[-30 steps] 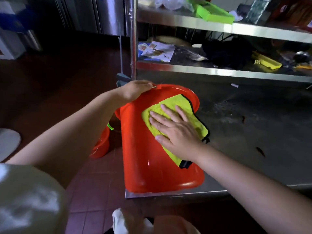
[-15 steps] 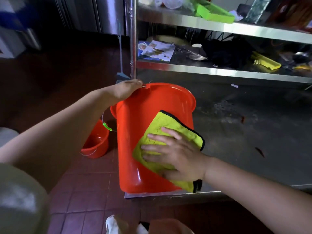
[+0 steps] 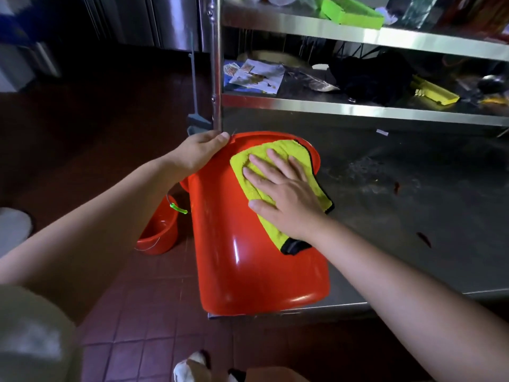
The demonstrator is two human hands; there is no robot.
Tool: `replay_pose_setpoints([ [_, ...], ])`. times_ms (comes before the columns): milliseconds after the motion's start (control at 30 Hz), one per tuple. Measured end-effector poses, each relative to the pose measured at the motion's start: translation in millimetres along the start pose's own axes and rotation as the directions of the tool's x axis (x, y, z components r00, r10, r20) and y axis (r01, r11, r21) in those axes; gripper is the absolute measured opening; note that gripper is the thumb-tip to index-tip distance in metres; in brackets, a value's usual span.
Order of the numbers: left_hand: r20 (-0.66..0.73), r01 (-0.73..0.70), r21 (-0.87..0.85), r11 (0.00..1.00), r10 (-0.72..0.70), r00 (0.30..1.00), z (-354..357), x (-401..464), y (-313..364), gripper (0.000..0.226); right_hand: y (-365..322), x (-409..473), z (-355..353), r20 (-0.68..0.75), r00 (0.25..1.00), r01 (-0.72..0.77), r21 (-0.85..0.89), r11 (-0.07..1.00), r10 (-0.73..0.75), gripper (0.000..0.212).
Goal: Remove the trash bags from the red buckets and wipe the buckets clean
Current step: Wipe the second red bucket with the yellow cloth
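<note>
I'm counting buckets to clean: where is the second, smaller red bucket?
In the head view the smaller red bucket stands on the tiled floor, left of the big red bucket, partly hidden by the left forearm.

Steel worktable (image 3: pixel 399 221), right, its top stained and scratched. Two steel shelves (image 3: pixel 358 108) run above it at the far side, carried on a steel upright post (image 3: pixel 216 64) at their left end. Lower shelf: printed papers (image 3: pixel 253 77) at left, a dark bundle of cloth (image 3: pixel 369 78) in the middle, a yellow tray (image 3: pixel 433 92) at right. Upper shelf: a green tray (image 3: pixel 352 12). Floor of dark red tiles (image 3: pixel 143 312), near left. A grey long-handled tool (image 3: pixel 197 117) stands just left of the post.
</note>
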State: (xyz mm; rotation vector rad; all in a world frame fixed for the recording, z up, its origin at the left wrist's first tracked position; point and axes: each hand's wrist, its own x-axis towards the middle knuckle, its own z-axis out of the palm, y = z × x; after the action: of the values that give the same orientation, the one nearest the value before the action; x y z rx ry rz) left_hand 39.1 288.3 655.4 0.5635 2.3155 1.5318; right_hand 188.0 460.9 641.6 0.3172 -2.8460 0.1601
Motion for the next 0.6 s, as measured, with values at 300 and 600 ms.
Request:
replay_pose_setpoints([
  [300,-0.009,-0.102,0.116,0.988,0.104,0.995,5,6,28,0.036,-21,-105,9,0.020,0.961,0.274,0.088,0.958,-0.277,0.053],
  [600,0.014,-0.028,0.190,0.981,0.026,1.000,16,15,24,0.039,-13,-28,-1,0.050,0.970,0.240,-0.042,0.970,-0.238,0.052],
])
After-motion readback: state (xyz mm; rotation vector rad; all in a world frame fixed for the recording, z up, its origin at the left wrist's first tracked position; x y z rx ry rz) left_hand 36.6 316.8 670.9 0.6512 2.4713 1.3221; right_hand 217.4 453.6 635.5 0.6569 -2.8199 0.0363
